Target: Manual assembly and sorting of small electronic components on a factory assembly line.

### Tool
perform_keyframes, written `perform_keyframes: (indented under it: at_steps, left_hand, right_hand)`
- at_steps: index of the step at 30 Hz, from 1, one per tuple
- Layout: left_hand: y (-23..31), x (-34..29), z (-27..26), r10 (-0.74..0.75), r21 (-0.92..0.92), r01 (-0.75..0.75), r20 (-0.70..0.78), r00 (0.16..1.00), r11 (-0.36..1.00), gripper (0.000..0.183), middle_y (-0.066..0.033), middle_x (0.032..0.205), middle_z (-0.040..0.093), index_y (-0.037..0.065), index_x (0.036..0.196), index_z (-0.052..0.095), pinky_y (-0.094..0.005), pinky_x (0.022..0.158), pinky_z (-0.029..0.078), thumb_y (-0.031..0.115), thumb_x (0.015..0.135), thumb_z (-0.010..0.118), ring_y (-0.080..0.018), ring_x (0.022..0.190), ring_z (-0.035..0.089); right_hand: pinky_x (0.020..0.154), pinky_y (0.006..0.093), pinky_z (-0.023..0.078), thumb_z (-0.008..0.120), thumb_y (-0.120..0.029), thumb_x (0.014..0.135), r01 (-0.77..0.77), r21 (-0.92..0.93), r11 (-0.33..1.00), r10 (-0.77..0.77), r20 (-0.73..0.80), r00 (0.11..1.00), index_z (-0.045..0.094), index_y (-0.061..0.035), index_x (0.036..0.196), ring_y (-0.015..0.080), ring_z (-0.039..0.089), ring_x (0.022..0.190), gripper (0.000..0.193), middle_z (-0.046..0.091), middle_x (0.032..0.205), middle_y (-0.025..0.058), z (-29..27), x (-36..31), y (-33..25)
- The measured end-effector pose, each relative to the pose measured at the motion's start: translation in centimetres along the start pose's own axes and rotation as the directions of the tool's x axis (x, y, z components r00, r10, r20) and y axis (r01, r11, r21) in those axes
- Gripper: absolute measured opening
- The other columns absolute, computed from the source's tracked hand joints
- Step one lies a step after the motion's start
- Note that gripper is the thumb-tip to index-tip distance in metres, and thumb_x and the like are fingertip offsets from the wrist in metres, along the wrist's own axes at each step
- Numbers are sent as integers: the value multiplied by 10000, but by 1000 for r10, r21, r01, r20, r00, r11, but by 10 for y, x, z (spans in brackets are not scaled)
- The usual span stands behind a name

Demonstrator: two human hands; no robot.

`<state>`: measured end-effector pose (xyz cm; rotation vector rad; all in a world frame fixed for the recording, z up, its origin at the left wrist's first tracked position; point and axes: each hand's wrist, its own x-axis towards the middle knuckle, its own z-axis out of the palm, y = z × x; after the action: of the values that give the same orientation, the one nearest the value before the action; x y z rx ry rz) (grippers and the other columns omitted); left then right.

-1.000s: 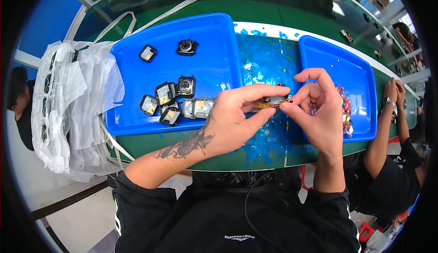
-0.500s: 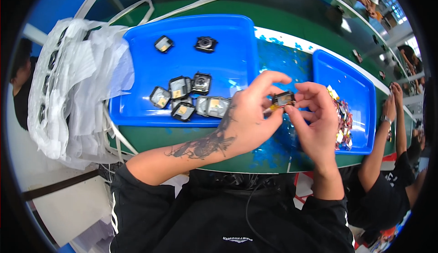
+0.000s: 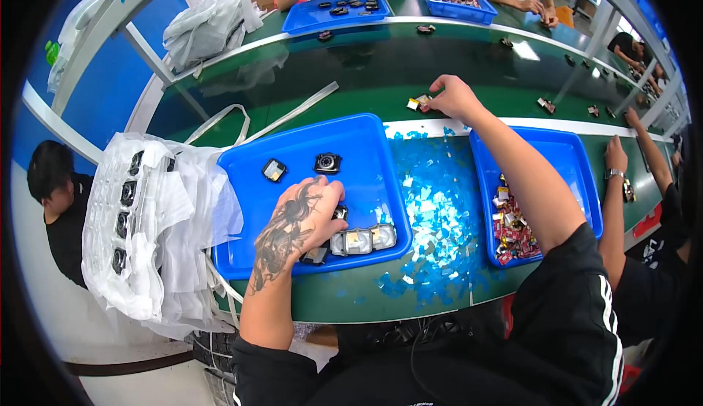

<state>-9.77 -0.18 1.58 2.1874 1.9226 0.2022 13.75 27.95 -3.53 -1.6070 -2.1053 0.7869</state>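
My left hand [image 3: 311, 205] reaches into the left blue tray [image 3: 242, 172]. Its thumb and forefinger close around a black watch case [image 3: 340, 213], partly hidden by the hand. Pale-backed watch cases [image 3: 359, 241] lie in a row beside it, and two more, a dark-faced case [image 3: 327, 162] and a grey-backed case [image 3: 274, 170], sit farther back. My right hand [image 3: 458, 97] is stretched out over the green belt, forefinger raised apart from the thumb. At its fingertips lies a small dark red part with yellow and white tabs [image 3: 419, 103].
Blue film scraps [image 3: 432, 223] litter the surface between the trays. The right blue tray [image 3: 578, 186] holds a heap of small red and gold parts [image 3: 512, 226]. Stacked plastic sheets [image 3: 139, 259] stand at left. Across the belt, co-workers handle parts beside another blue tray [image 3: 300, 21].
My hands have separated from the small piece they held together. The left has gone into the left tray; the right has reached far forward to the belt. The view has tilted up.
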Motion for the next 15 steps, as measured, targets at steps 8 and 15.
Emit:
perform_keyframes:
  at_steps: [8,15]
  left_hand:
    - [48,23,-6,294,-27,-420,-674,678,907,232,-95,951,580,88,900,717,-347,690,504,30,677,746,-265,821,576]
    - [89,11,15,271,-293,-506,-579,769,811,380,-158,1171,547,61,1060,687,-336,720,593,-1,696,776,-283,939,631]
  right_hand:
    - [652,319,548,541,-354,982,-5,505,863,-208,364,908,649,11,1061,195,672,773,388,688,861,104,-16,-140,-69]
    - [624,260,534,540,-197,994,-16,715,699,-245,261,934,644,33,1018,105,621,664,253,648,771,60,-24,-212,-49]
